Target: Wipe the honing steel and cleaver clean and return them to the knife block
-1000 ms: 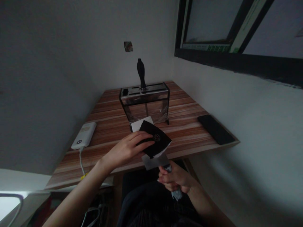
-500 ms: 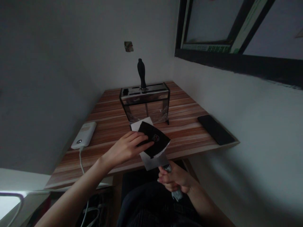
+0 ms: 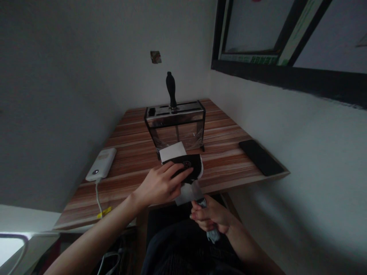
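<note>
As seen from the head camera, a person's left hand [image 3: 162, 185] lies over a black piece [image 3: 197, 165] with a pale, ragged right edge, its fingers spread narrowly across the top; whether the thumb grips from beneath cannot be told. The right hand [image 3: 210, 217] has its fingers wrapped around the handle of a flat-bladed scraper [image 3: 187, 194] — the blade at the black piece's lower side, over the front edge of the desk [image 3: 223, 168], the wrapped handle out beyond it. A white card [image 3: 172, 151] juts out behind the black piece, just in front of a metal-topped frame [image 3: 175, 120] with an upright black lever [image 3: 171, 89]. Striped wood shows between the black piece and a dark phone [image 3: 260, 156], which lies along the desk's right edge near the wall. More wood separates the left hand from a white power bank [image 3: 101, 164] by the left edge — its cable [image 3: 98, 194] runs toward the front, beside a yellow scrap [image 3: 104, 212].
</note>
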A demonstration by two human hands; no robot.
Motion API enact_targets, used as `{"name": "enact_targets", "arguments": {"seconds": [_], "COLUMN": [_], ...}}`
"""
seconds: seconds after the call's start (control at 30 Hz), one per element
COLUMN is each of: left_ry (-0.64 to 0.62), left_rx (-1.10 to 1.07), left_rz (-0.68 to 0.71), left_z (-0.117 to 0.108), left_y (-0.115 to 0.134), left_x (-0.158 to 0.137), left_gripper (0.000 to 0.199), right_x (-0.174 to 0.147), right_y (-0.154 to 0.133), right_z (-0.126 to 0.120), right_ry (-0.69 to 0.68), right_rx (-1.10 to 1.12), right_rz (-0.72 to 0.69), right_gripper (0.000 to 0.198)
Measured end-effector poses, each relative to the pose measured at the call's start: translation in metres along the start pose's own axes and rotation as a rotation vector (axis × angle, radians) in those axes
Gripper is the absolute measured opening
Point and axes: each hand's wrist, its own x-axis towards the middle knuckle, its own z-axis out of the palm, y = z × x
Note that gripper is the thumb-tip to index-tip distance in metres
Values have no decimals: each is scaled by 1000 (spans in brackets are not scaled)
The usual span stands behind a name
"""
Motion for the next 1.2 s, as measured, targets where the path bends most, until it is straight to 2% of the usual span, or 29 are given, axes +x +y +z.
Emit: {"name": "enact_targets", "arguments": {"seconds": [0.17, 0.33, 0.57, 0.73, 0.9, 1.03, 1.2], "left_ry": [6, -63, -85, -125, -174, -186, -176], "left_rx": [-5, -73, -199, -277, -344, -384, -438], "left_rz": [22, 74, 241, 205, 210, 171, 134], "left_z": [4, 3, 10, 20, 23, 23, 22], "left_y": [1, 3, 5, 19, 40, 45, 50], "left_x": [4, 7, 8, -2, -13, -15, -15], "left_gripper": [48, 54, 53, 63, 66, 69, 69], "right_x": [0, 0, 1, 1, 4, 2, -3], "right_y": [2, 3, -3, -8, 1, 5, -1], "right_z": [-2, -2, 2, 2, -12, -20, -16], "right_ry": [-10, -48, -33, 26, 94, 86, 66], "right_rx": [-15, -32, -28, -24, -121, -159, -165], "right_rz": [-4, -18, 5, 17, -6, 33, 33], "right_gripper": [39, 38, 41, 45, 41, 31, 33]}}
